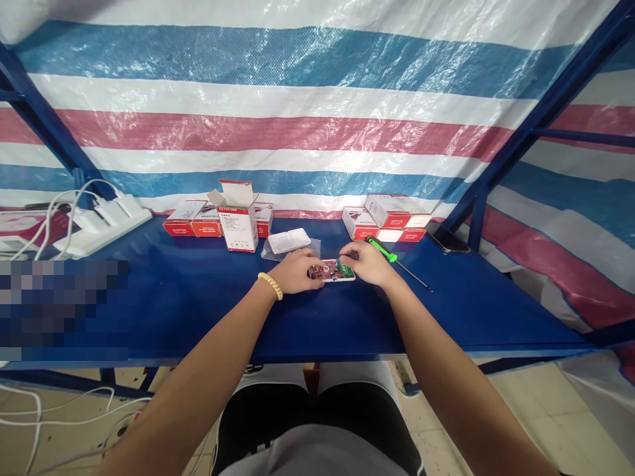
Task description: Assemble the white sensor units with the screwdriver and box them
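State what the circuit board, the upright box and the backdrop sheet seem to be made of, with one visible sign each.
Circuit board: rigid laminate, probably, matte red and green with small parts on it, seated in a white, likely plastic, base.
Upright box: thin printed card; its open flaps hold creased folds.
Backdrop sheet: woven plastic tarpaulin, glossy; it shows a fine weave and shiny wrinkles.

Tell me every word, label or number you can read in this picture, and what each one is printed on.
"DETECTOR", roughly: white letters on the red band of the open upright box; small and soft, so not certain.
Small print below that band: too small to read.
Red-and-white boxes on the left and on the right: printing too blurred to read.
Circuit board between the left hand and right hand: no legible marking.
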The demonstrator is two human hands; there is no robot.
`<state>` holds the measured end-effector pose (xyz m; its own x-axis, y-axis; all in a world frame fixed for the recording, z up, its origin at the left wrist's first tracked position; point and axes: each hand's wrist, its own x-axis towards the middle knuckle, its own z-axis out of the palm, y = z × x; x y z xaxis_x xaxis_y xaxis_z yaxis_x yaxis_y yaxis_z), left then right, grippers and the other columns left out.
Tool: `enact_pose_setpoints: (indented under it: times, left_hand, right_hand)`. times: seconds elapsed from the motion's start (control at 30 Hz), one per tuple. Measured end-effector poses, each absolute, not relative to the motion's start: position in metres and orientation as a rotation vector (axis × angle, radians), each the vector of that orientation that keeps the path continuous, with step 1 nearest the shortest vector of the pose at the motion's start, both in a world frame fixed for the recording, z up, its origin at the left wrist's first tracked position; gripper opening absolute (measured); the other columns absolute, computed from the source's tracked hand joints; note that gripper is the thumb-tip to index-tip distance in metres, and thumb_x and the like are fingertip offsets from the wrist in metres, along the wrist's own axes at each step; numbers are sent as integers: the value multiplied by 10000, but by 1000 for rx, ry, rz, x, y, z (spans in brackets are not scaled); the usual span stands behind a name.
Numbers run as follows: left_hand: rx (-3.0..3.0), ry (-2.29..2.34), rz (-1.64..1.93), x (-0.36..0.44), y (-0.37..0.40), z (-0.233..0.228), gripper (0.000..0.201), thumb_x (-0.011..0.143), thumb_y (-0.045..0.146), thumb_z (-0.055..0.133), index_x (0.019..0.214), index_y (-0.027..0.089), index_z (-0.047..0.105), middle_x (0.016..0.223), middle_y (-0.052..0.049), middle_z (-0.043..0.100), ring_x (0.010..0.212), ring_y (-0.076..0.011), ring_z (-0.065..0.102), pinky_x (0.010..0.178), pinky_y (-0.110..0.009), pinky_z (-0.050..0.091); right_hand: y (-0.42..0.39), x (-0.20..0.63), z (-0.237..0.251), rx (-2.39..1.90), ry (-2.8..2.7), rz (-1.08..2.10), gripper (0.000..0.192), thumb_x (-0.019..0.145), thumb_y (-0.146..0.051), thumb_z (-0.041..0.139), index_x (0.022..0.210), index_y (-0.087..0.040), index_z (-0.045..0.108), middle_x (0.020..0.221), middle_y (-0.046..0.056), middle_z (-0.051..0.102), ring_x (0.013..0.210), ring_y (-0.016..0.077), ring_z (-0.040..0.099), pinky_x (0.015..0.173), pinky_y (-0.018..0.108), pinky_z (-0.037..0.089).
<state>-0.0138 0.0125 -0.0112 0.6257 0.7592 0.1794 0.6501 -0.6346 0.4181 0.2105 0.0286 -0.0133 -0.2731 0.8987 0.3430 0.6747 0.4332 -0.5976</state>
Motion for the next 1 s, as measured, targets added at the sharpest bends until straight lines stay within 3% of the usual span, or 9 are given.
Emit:
enact_pose_setpoints:
  times: [0.13,0.23,0.3,0.47,0.67,1.0]
  left_hand:
    - [2541,1143,493,-14,12,-11,376,762,417,664,1104,264,689,1046,-62,599,1033,-269,563,946,-420,434]
    - [2537,1143,485,-14,12,-10,381,763,425,665,1106,260,689,1057,-66,602,1038,-271,564,948,-422,436]
    - [2535,1141,486,-14,12,-10,392,764,427,668,1116,255,688,1067,-72,604,1034,-270,569,952,-426,437]
    - [2542,1061,492,-17,15,-8,384,777,355,671,1141,236,690,1122,-83,625,1075,-263,568,983,-426,432]
    - [2503,1053,437,-25,20,-11,477,783,234,661,1258,270,628,1342,-85,556,1274,-285,467,1103,-484,336]
    - [2484,1064,416,-24,20,-8,464,775,232,667,1236,276,645,1328,-72,571,1256,-289,483,1095,-490,357]
  right_hand:
    - [24,216,-7,-1263,-2124,548,198,729,-176,607,881,-186,733,954,55,712,806,177,630,759,313,489]
    - [18,221,0,-1250,-2220,692,471,624,-112,675,1085,-203,708,1045,45,698,808,162,613,740,292,485]
    - [15,224,5,-1249,-2245,743,553,589,-135,727,1137,-201,693,1064,51,685,800,159,602,726,292,483]
    - [14,224,8,-1144,-2264,758,429,597,-224,782,1024,-203,745,1027,55,664,815,169,612,720,301,484]
    - [14,222,6,-1065,-2318,830,310,681,-315,741,976,-228,774,992,52,670,847,184,641,723,303,497]
    - [11,219,7,-1088,-2388,727,417,653,-213,720,1068,-247,737,946,33,612,789,157,604,698,279,472]
